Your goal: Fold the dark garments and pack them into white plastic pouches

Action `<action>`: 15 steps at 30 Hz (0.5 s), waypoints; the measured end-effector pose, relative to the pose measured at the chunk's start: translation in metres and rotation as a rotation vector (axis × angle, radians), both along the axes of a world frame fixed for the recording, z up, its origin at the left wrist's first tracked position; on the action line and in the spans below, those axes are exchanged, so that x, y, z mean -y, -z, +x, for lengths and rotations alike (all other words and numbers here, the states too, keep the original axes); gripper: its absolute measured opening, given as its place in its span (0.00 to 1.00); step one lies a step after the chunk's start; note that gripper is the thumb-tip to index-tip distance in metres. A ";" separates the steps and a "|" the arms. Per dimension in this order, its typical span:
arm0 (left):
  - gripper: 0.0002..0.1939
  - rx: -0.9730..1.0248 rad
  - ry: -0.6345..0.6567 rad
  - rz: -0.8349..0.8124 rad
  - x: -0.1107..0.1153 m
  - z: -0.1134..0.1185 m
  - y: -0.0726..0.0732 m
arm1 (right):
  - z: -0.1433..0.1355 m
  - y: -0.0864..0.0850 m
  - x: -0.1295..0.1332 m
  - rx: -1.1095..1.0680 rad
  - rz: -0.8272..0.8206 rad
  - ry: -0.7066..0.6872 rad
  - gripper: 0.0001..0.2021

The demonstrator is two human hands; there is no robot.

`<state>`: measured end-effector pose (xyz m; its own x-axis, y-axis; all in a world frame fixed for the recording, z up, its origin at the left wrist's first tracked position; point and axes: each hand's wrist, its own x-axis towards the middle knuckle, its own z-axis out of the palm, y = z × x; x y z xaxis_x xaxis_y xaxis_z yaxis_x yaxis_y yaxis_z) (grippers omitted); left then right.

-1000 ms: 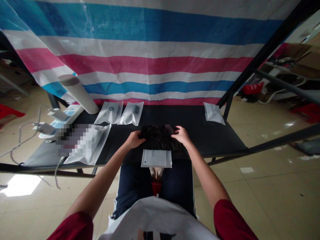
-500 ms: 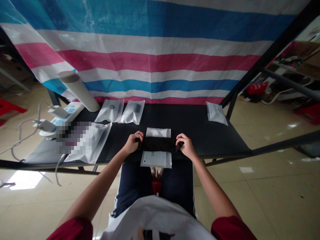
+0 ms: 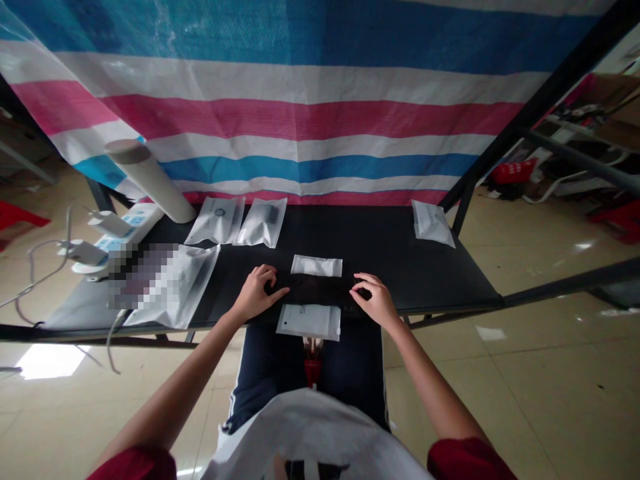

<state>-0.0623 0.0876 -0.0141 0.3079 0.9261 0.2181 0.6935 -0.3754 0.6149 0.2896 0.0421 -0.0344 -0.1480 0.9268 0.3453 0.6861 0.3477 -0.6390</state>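
Note:
A dark folded cloth [image 3: 320, 291] lies flat near the table's front edge, its outline hard to make out against the black top. At its left end is my left hand [image 3: 256, 293], thumb stretched toward the cloth and apart from the bent fingers. My right hand [image 3: 374, 299] hovers at the other end with its fingers apart; I see nothing held in it. Just behind the cloth lies a small white packet [image 3: 317, 266]. A white zip bag [image 3: 309, 322] with dark print is in front of it, partly over the table edge.
Two filled white bags, a left one [image 3: 215, 220] and a right one [image 3: 263, 222], lie at the back left. Another white bag [image 3: 433, 223] is at the back right. A power strip [image 3: 131, 230], a pale cylinder [image 3: 153, 183] and a larger bag [image 3: 193, 287] occupy the left side.
Both hands have let go of the cloth's ends, and their fingers have opened. The cloth now lies flatter on the table.

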 end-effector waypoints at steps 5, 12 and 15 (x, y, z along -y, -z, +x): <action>0.25 -0.127 0.014 0.033 -0.008 0.005 0.007 | 0.005 0.005 -0.017 0.157 -0.012 0.172 0.26; 0.17 -0.179 -0.040 0.001 -0.031 0.022 0.001 | 0.004 0.002 -0.069 0.229 -0.047 0.172 0.10; 0.16 -0.131 -0.093 -0.023 -0.025 0.030 -0.009 | 0.000 -0.004 -0.088 0.121 -0.099 0.146 0.08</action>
<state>-0.0320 0.1125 -0.0052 0.2453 0.9562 0.1597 0.7995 -0.2926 0.5246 0.2895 0.1301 -0.0303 -0.0440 0.9700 0.2393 0.7983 0.1781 -0.5753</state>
